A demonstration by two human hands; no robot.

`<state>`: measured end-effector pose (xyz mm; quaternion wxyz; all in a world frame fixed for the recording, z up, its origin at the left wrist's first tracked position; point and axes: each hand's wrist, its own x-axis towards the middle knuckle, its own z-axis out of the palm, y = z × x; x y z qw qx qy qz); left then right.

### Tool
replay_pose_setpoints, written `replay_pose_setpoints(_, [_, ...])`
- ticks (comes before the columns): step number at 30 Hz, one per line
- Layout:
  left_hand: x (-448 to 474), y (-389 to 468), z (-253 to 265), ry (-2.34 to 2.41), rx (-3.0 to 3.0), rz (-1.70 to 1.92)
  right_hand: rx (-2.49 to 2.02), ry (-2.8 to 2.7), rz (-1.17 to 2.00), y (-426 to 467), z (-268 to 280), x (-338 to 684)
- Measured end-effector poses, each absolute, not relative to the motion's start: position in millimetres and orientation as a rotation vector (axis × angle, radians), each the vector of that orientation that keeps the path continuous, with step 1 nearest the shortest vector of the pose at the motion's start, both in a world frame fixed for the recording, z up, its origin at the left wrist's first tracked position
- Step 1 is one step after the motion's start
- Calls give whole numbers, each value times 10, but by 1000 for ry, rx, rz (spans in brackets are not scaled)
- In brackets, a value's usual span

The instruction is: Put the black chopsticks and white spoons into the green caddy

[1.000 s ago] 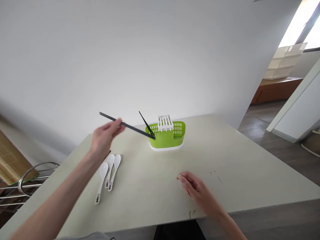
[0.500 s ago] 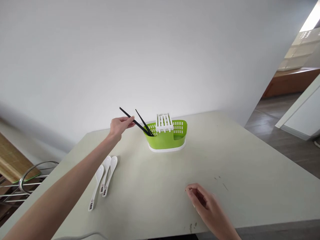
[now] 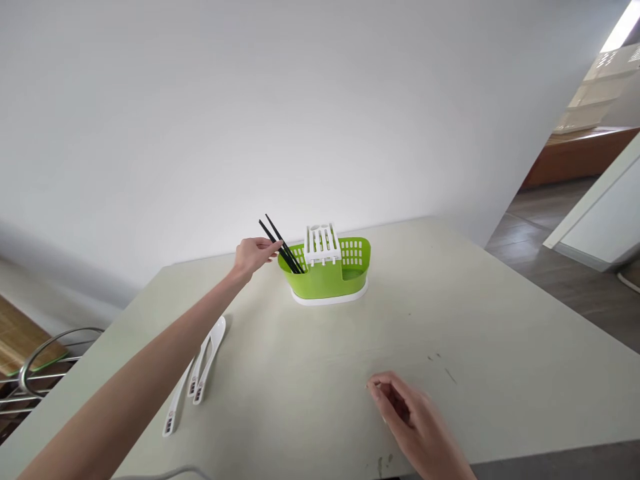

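Observation:
My left hand (image 3: 257, 257) pinches black chopsticks (image 3: 290, 253) between thumb and fingers. Their lower ends stand inside the left compartment of a green plastic basket (image 3: 325, 285), and their upper ends lean left over its rim. Across the basket's middle sits a white slatted piece (image 3: 323, 245), and a white base runs under it. My right hand (image 3: 417, 423) rests low at the front right, fingers curled in with nothing visible in them. Left of the basket lie three white spoons (image 3: 219, 328), partly covered by my left forearm.
A pale table (image 3: 480, 333) carries everything and meets the white wall (image 3: 320, 120) behind. At the left edge stands a metal rack (image 3: 35, 377) with a wooden board (image 3: 17, 337). A grey cable (image 3: 170, 472) lies at the front edge.
My left hand has moved right, toward the basket, bringing its chopsticks more upright and close beside the other one. The view has shifted slightly. My right hand stays curled.

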<state>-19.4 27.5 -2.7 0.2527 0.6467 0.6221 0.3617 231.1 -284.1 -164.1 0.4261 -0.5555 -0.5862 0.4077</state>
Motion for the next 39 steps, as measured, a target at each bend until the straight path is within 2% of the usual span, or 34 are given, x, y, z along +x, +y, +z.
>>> replay_pose_setpoints(7, [-264,224,-60,1687,1899,893,-1434,-1442,1098,-2853,-1629,2343])
replay_pose_setpoints(11, [-698,28,55,1822,1965,955,-1456,-1457,1139,-2858,-1580,2367])
replay_pose_setpoints(18, [-2159,-643,-21,2132,2196,224,-1517,-1387,1035,-2933,-1534,2300])
replay_pose_setpoints(24, [-3044,-1219,-459,2327,2017,-71,-1575,-1394,1032,-2950,-1589,2313])
replay_pose_setpoints(29, [-3044,-1313,-575,2376,1980,-258,-1580,-1405,995,-2947,-1590,2309])
replay_pose_setpoints(35, [-2717,-1177,-458,2360,2146,-681,-1639,-1321,978,-2970,-1525,2230])
replay_pose_setpoints(39, [-2652,-1123,-473,2362,2209,-716,-1642,-1322,978,-2953,-1520,2231])
